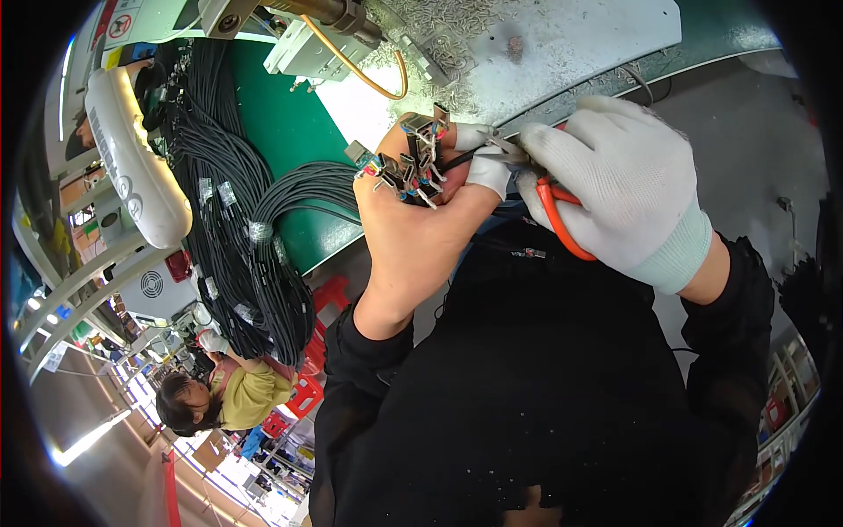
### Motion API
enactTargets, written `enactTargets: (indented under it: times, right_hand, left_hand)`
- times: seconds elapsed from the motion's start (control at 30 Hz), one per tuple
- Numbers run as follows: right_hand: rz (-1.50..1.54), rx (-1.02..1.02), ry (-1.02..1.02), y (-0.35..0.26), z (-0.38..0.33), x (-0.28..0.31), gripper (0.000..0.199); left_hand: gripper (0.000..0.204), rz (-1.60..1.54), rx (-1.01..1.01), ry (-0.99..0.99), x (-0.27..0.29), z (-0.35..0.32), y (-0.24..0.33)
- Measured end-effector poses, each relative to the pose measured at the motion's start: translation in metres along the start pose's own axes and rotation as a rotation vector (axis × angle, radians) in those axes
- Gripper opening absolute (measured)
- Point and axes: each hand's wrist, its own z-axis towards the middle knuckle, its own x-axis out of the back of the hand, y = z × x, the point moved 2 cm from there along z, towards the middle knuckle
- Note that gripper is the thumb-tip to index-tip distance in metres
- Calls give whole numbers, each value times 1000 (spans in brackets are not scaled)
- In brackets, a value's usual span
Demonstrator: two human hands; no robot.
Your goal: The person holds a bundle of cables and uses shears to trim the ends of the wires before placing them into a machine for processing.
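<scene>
My left hand is closed around a bunch of black cables. Several metal cable connectors with short coloured wires stick up between its fingers. White covers sit on the thumb and a fingertip, which pinch one dark cable end. In a white knit glove, my right hand grips red-handled scissors. Their metal blades meet the pinched cable end beside the left fingertips. Exactly how far the blades are closed cannot be made out.
A thick bundle of black cables hangs over the green table at left. Behind my hands stand a metal machine and a pale board littered with small scraps. A white lamp is at far left; a co-worker sits beyond.
</scene>
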Motion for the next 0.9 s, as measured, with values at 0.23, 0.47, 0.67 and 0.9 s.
enactTargets:
  times: [0.23,0.47,0.67,0.9]
  right_hand:
    - [355,-219,-138,1,-8,-5,18]
    - [716,-387,-142,-8,-6,-9,15]
    - [846,-469,-145,-13,-6,-11,15]
    - [418,-253,-59,-8,-2,-16,14]
  left_hand:
    - [23,12,-53,26,-7,1,-5]
    - [25,211,-589,-81,2,3,-15]
    - [21,-110,-264,-38,0,3,-10]
    - [21,-12,-212,-3,9,4,-13]
